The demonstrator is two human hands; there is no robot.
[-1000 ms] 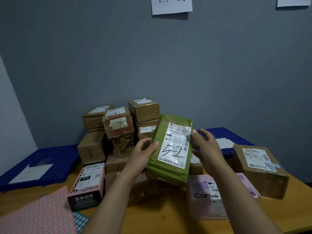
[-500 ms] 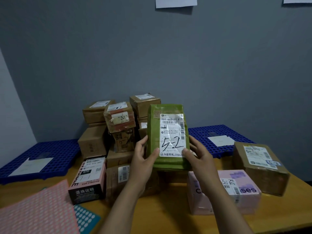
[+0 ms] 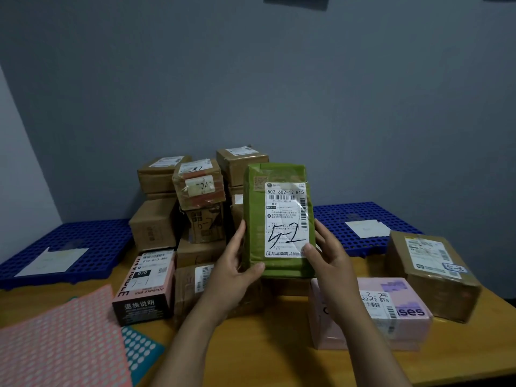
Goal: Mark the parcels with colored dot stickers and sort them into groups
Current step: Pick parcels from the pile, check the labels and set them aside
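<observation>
Left hand: curled round the lower left edge of the green parcel, thumb on its front, fingers behind.
Right hand: grips the lower right edge of the same parcel, thumb pressed on the bottom corner of the shipping label, fingers wrapped behind.
Green parcel: held upright between both hands over the middle of the worktop, in front of the stack of brown boxes; cannot tell whether its lower end touches anything below.
Shipping label: white, printed "502 602-12 815" above a barcode, "抖音商城" along the bottom; large black handwriting reads like "5-2".
Pink and black box: toward the left of the worktop, just beside the stack; printed "INVISIBLE BRA", "070-070-A80", "070" and "退换说明"; handwriting below too unclear to read.
Pink box: toward the right front, partly behind the right forearm; letters "ses" visible, label with "12 815" and handwritten "3-2".
Brown box: at the right edge of the worktop; label marked "5-3" in a blue outline.
Sticker sheets: pink dotted sheet at the front left corner, lying over a teal dotted sheet.
Blue perforated mats: one at the back left, one at the back right, each carrying white paper.
</observation>
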